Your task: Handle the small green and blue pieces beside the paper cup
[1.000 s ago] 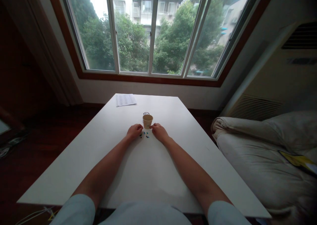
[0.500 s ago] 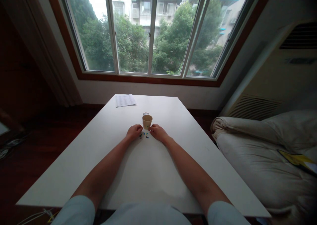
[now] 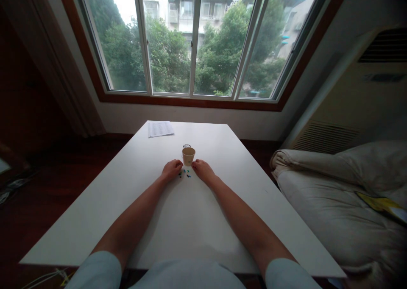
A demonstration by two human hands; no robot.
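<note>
A brown paper cup point(image 3: 188, 157) stands upright on the white table point(image 3: 197, 221). Several small dark and teal pieces point(image 3: 188, 176) lie scattered in front of it, too small to name. My left hand point(image 3: 172, 169) rests at the cup's left front, fingers curled together beside the pieces. On the other side, my right hand point(image 3: 202, 169) has its fingers pinched together close to the cup's lower right. Whether either hand holds a small piece is hidden. I cannot tell whether the right fingertips touch the cup.
Behind the cup lies a thin dark ring-shaped thing point(image 3: 186, 145). Printed papers point(image 3: 161, 129) lie at the table's far left corner. To the right is a seat with beige padding point(image 3: 324, 195), a yellow item point(image 3: 380, 202) on it. A window point(image 3: 193, 43) faces the table.
My right fingertips have shifted slightly right, away from the front of the cup. My left hand stays in nearly the same place.
</note>
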